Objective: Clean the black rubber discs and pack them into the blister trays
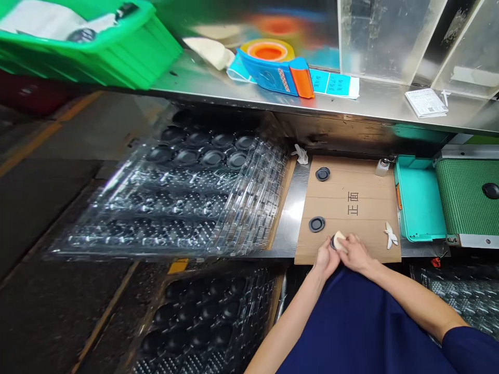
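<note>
Dark round part is up in the hands here, right by the near edge of the cardboard sheet, a bit left of that edge's middle. Left hand's grip is closed, fingers pinching the part by its side. Right hand's grip is closed too, bunched around a cream pad that's up against the part and hides some of it. Can't tell if either hand touches the cardboard.

Two dark rings lie flat on the sheet: the far ring near the far-left corner, the near ring along the left edge, closer to the near-left corner. Small bottle sits by the far-right corner, and a white scrap near the right edge, toward the near corner. The sheet's on a metal counter, with a teal tray just past its right edge.
</note>
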Motion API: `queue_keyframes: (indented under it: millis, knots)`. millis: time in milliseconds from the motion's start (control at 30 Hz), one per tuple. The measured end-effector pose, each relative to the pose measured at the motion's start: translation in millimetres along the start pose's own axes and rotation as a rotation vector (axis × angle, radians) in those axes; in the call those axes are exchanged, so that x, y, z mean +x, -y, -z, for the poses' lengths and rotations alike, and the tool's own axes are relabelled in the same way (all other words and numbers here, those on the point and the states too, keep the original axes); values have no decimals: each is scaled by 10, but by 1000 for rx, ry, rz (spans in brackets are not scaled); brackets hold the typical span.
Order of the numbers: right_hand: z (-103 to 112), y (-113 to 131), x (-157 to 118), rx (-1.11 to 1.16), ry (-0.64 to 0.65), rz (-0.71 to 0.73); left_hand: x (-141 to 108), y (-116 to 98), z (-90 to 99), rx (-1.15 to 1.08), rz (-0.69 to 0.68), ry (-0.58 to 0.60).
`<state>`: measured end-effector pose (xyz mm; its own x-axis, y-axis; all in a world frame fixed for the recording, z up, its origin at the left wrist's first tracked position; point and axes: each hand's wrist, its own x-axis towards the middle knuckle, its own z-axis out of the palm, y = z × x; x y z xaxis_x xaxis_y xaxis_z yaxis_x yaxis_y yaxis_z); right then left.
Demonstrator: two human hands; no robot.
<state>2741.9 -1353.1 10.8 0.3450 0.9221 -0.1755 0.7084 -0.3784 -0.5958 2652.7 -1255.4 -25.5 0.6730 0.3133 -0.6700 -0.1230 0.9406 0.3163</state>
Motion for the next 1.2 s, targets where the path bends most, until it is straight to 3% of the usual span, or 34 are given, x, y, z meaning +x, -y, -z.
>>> queue_keyframes:
  millis: [67,200,333,433,600,733,833,900,1067,1200]
  knots:
    - [1,17,-2,-47,-14,-56,-17,11,-17,-2,-4,-10]
    - [-5,-126,25,-84,35,33,-46,-6,-1,37,12,-27]
    - [19,-518,69,-164,-91,-160,-57,-43,16,98,-25,-33]
    - [-46,-843,38,-191,-189,-104,-92,-101,-7,321,-228,-76]
    - [-274,-1137,-56,-229,-271,-14,-219,-307,-78,856,-763,-186]
    - [-336,-1177,-53,-232,-298,-7,-264,-432,-91,1059,-923,-275]
    - [-334,-1178,-41,-229,-312,-9,-217,-462,-11,1143,-913,-302]
    - [-334,-1179,-40,-229,-311,-17,-161,-502,94,1196,-828,-319]
    - [-342,-1174,-52,-228,-306,-17,15,-755,406,1308,-649,-493]
    - [-344,-1163,-61,-231,-305,-34,153,-942,522,1337,-631,-465]
